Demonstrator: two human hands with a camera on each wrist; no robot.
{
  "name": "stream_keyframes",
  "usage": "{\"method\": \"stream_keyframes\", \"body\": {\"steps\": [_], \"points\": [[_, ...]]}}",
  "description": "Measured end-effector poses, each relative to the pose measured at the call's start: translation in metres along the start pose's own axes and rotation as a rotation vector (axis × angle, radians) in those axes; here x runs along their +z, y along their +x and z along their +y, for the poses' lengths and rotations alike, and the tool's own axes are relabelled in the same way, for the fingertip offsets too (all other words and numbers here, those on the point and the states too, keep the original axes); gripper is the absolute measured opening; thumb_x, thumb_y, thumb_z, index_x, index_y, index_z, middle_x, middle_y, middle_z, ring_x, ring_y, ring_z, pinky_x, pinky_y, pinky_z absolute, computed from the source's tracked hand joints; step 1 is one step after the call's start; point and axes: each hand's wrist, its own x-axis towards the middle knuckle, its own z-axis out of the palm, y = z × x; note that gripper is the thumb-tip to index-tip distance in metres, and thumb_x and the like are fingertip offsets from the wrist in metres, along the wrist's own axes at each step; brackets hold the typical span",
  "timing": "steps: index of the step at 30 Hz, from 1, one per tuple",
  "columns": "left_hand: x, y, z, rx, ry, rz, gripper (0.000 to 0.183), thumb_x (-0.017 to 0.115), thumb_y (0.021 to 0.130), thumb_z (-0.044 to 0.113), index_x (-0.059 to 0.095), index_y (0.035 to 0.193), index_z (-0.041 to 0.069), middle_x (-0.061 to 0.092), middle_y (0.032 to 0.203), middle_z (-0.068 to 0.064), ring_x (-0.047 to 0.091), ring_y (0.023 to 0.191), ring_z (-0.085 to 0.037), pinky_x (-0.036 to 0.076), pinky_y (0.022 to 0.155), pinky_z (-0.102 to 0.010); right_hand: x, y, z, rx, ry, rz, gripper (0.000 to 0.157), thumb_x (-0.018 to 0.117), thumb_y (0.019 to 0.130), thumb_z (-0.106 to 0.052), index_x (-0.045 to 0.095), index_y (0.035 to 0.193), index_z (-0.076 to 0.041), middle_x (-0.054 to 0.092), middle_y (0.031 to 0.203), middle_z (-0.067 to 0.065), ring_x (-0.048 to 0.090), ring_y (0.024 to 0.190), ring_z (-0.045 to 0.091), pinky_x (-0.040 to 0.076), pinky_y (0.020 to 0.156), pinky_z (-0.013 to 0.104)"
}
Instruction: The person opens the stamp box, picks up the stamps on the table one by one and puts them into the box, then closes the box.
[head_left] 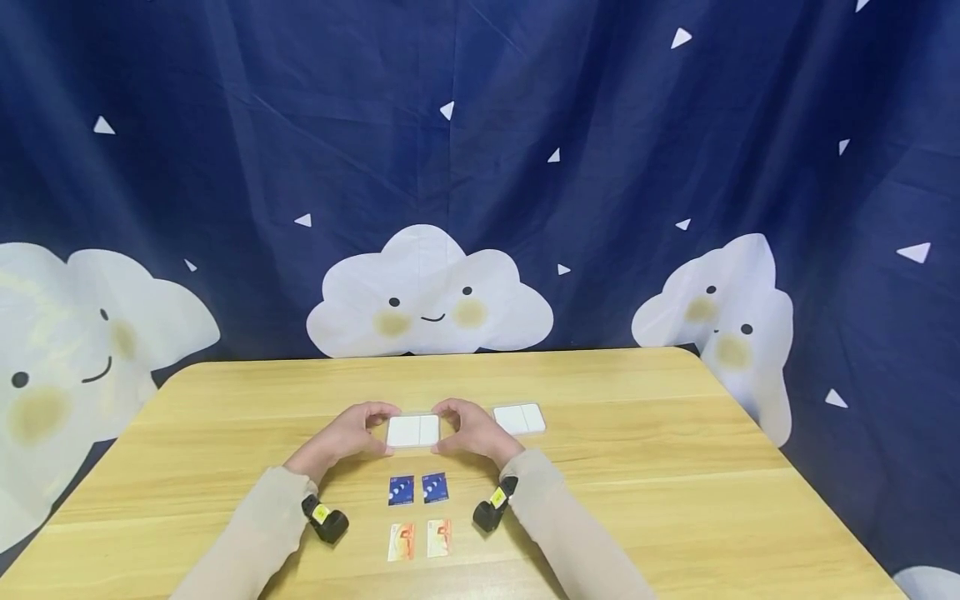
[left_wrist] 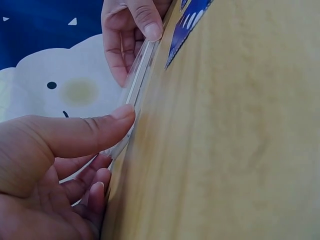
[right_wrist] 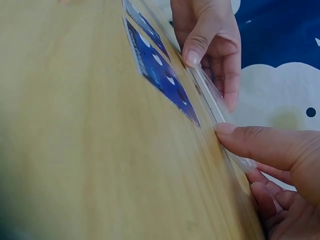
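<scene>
A flat clear plastic case [head_left: 405, 432] with two white panels lies at the middle of the table. My left hand [head_left: 348, 433] grips its left edge between thumb and fingers, and my right hand [head_left: 474, 429] grips the right edge in the same way. In the left wrist view the clear case [left_wrist: 140, 82] appears edge-on, low against the wood. Nearer to me lie two blue stamps [head_left: 401, 490] with white moon shapes, side by side. Below them are two orange and cream stamps [head_left: 401, 542]. The stamps are untouched by either hand.
A second clear case [head_left: 517, 419] with white panels lies just beyond my right hand. The wooden table [head_left: 675, 483] ends at a dark blue curtain [head_left: 480, 150] printed with clouds. Each wrist carries a small black camera [head_left: 327, 521].
</scene>
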Motion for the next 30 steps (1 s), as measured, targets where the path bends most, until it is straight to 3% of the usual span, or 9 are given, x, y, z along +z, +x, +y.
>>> {"method": "stream_keyframes", "body": {"steps": [30], "points": [[0.0019,0.0020,0.0052,0.004,0.042,0.008,0.057,0.077,0.063,-0.008,0.061,0.117,0.003,0.060,0.118,-0.011,0.047,0.114,-0.032,0.029,0.102,-0.059,0.0004,-0.0015,-0.0014,-0.010,0.002,0.001,0.053,0.083,0.065,-0.008,0.060,0.113,-0.009,0.061,0.104,-0.001,0.051,0.098,0.018,0.040,0.095,0.042]]}}
